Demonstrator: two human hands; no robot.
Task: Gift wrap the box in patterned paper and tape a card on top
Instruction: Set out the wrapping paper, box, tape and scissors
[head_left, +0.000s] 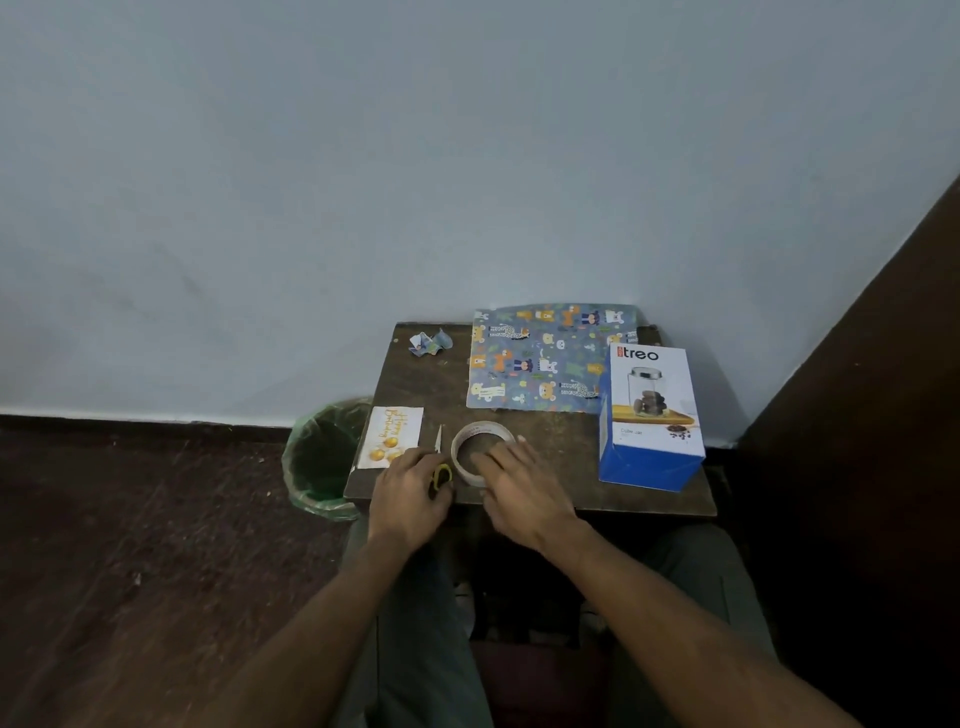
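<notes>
Nothing wrapped yet: box (652, 415) bare, patterned paper (540, 358) flat, card (393, 435) loose. Left hand (410, 483) curls on scissors (441, 462); right hand (514, 480) fingers straight on tape roll (480, 452).

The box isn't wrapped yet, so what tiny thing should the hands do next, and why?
Probably lift the box onto the paper. It stands bare at the sheet's right edge, while the left hand rests on the scissors and the right hand on the tape.

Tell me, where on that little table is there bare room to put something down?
Bare wood lies between the paper scrap, the wrapping paper and the card, and between the tape roll and box. The near edge by both hands is crowded.
</notes>
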